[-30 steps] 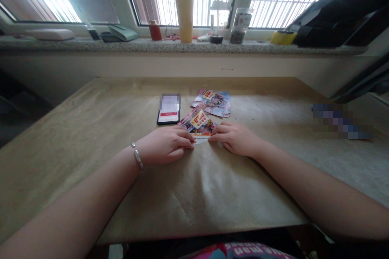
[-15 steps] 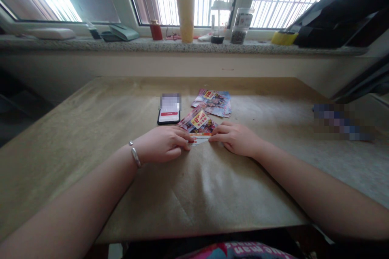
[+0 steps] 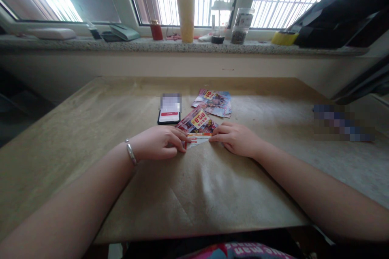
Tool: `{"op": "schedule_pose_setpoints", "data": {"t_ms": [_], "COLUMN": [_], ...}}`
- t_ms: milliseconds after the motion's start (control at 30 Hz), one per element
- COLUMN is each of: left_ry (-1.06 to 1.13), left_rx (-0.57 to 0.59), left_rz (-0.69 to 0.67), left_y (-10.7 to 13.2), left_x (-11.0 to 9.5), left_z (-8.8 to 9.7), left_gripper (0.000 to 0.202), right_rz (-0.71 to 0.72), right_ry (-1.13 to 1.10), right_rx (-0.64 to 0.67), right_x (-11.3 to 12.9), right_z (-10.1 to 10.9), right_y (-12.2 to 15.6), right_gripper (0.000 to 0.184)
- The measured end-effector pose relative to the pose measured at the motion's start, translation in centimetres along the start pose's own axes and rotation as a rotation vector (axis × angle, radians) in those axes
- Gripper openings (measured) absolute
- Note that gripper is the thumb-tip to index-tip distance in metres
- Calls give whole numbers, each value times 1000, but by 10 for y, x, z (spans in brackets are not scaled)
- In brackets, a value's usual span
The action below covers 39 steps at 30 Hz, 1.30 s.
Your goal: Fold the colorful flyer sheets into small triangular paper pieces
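With left hand [image 3: 156,143] and right hand [image 3: 235,139] each pinching an end of the near white edge of the leaflet [image 3: 198,123], flat on the table [image 3: 91,129] between the fingertips, press evenly and square the corners so any crease runs straight.

The colourful glossy paper leaflet [image 3: 197,123] pinched between the left grip [image 3: 158,142] and the right grip [image 3: 237,137] bears a yellow patch just beyond the grip. Its large red digits look like "80.9" but are too small to be sure of, and the fine red print on the white near edge is unreadable. Farther beyond the grip, the loose stack of similar colourful leaflets [image 3: 215,103] shows another yellow patch with illegible red digits, and the black smartphone [image 3: 169,112] beyond the left grip has a blurred screen.
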<state>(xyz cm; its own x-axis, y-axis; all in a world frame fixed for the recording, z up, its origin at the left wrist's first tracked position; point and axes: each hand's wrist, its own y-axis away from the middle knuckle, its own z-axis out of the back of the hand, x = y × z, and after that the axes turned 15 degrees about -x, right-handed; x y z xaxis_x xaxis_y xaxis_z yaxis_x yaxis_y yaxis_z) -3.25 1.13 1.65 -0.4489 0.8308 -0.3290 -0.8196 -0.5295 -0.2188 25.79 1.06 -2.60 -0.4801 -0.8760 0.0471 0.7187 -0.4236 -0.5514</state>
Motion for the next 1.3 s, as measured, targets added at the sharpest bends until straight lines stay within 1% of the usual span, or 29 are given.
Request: {"op": "schedule_pose_setpoints", "data": {"t_ms": [167,300,433,567,700,1033,1200,1300], "left_ry": [70,114,26,-77,-82,77,134,144], "left_rx": [-25,-52,-91,-88,-103,-135,-167,-158], "left_rz": [-12,-11,-8,-24,-10,-58,-109,-101], "left_y": [-1,-3,-6,-8,-8,-3,-2,-1], "left_x": [4,2,-2,-7,-9,8,12,14], "left_z": [1,-1,-8,-15,-17,-16,-16,-15], "left_gripper": [33,33,35,33,32,27,22,20], "right_rz": [-22,-4,24,11,5,-1,-18,-27], "right_ry": [9,34,39,35,41,47,56,41], "right_rx": [4,17,40,61,78,89,82,76], "right_x": [2,3,7,15,18,11,7,5], "right_z": [-1,-2,-2,-1,-1,3,4,5], "right_y": [0,0,-3,-8,-10,-7,-3,-1], "right_gripper": [34,33,33,34,33,33,37,37]}}
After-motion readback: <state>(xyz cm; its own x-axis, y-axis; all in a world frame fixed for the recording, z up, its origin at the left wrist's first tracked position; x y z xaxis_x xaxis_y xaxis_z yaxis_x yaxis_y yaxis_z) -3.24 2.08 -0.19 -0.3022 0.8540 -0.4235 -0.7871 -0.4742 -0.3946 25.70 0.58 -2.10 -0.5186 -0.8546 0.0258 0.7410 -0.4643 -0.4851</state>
